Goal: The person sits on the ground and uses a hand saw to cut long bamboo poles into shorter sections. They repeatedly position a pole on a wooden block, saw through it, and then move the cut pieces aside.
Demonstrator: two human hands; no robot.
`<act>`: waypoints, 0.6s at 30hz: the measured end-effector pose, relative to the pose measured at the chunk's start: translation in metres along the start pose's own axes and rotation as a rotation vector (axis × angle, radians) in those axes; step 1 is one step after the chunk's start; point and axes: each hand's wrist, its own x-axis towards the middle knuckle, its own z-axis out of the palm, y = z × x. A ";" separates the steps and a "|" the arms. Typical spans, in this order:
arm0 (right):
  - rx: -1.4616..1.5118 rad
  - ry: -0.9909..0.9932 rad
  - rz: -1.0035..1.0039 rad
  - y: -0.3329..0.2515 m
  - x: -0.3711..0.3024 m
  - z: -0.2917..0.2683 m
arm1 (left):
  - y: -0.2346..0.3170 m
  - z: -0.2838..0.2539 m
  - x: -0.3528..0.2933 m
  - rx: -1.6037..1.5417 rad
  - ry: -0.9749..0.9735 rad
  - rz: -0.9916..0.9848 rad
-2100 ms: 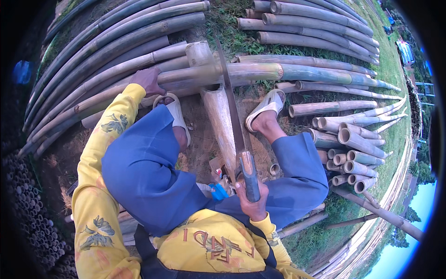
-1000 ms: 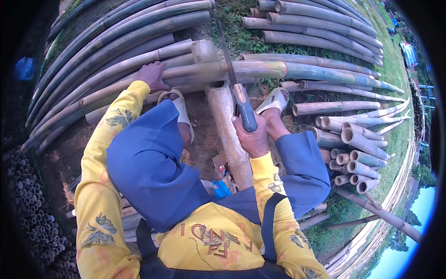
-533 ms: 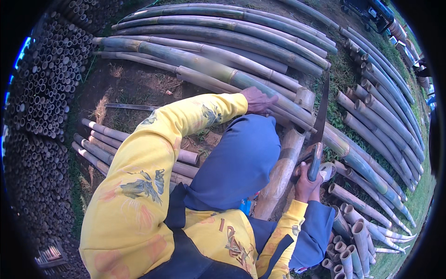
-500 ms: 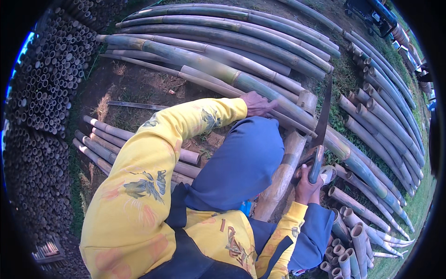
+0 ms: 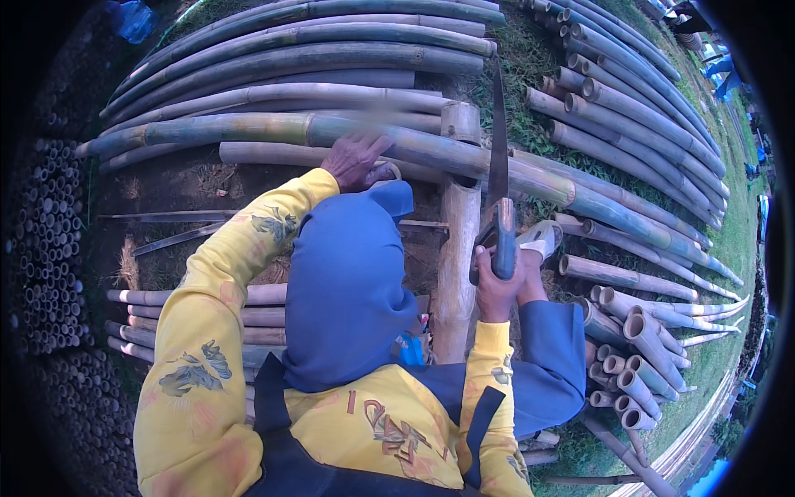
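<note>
A long green-brown bamboo pole point(image 5: 265, 128) runs crosswise in front of me, over a thick bamboo log point(image 5: 455, 273). My left hand point(image 5: 356, 159) lies against the pole's near side, fingers stretched out toward it. My right hand point(image 5: 497, 286) is wrapped round the handle of a handsaw point(image 5: 498, 149). The saw's blade points away from me and passes across the pole, just right of the log; whether its teeth touch the bamboo I cannot tell. A short bamboo stub point(image 5: 460, 123) stands behind the pole at the log's far end.
Several long bamboo poles point(image 5: 331, 58) lie beyond the work, with more stacked at the right point(image 5: 638, 124). Thin bamboo strips point(image 5: 178, 217) rest on the ground at left. Short cut tubes point(image 5: 633, 385) are heaped by my right leg. My sandalled foot point(image 5: 542, 238) is close to the saw.
My view has turned, so the poles now run more level. The thin strip my left hand held along the pole is down on the ground. The right hand keeps the saw.
</note>
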 end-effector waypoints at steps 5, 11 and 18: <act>0.078 0.062 0.023 -0.018 -0.003 0.020 | 0.027 0.000 0.070 -0.035 -0.076 0.072; -0.057 0.040 0.075 -0.019 0.002 0.016 | 0.044 0.042 0.114 0.085 -0.315 0.018; -0.120 0.042 0.144 -0.039 -0.029 0.002 | 0.051 0.050 0.119 0.048 -0.391 -0.116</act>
